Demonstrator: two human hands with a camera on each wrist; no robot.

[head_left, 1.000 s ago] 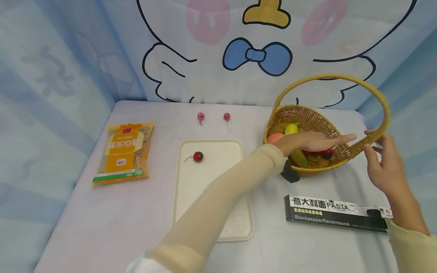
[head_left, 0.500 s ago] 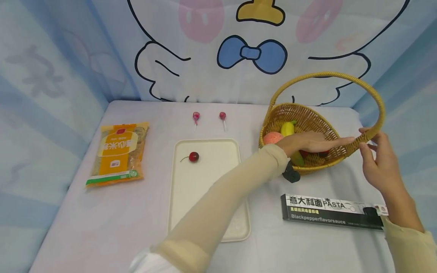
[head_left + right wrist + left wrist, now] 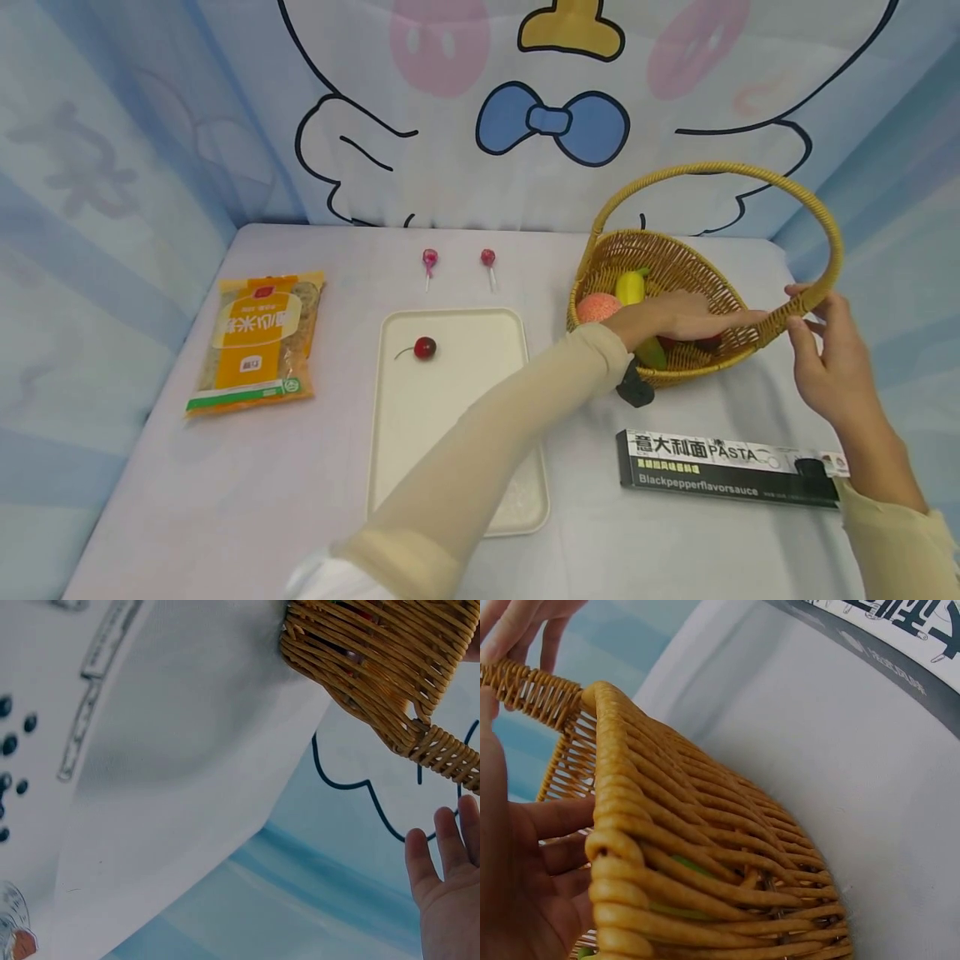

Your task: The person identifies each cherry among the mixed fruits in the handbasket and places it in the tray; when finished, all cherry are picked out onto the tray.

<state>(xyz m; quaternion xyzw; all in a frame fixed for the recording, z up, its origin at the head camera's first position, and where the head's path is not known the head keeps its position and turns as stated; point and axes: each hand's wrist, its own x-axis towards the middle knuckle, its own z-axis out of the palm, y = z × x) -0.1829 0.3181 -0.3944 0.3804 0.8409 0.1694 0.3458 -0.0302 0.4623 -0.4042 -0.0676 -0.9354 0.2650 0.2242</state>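
A brown wicker basket [image 3: 702,271] with a tall arched handle [image 3: 720,169] stands at the right back, tilted. It holds a pinkish-orange round fruit [image 3: 598,307], a yellow banana-like fruit [image 3: 630,288], a green one [image 3: 651,354] and something red, partly covered. My left hand [image 3: 678,317] reaches over the fruit, fingers stretched rightward inside the rim; the left wrist view shows relaxed fingers [image 3: 559,817] behind the basket's wall [image 3: 705,817], with nothing visible in them. My right hand [image 3: 840,367] pinches the handle's right base between thumb and fingers.
A cream tray [image 3: 405,417] with a cherry [image 3: 424,348] on it lies mid-table, partly under my left sleeve. Behind it are two lollipops [image 3: 430,257]. A bag of grain [image 3: 255,342] lies left, a black pasta box [image 3: 727,468] front right. A dark object [image 3: 635,388] shows below my left wrist.
My left hand has sunk slightly lower into the basket, its fingertips drawing back from the right rim. My right hand keeps its hold on the handle. The head view has shifted a little.
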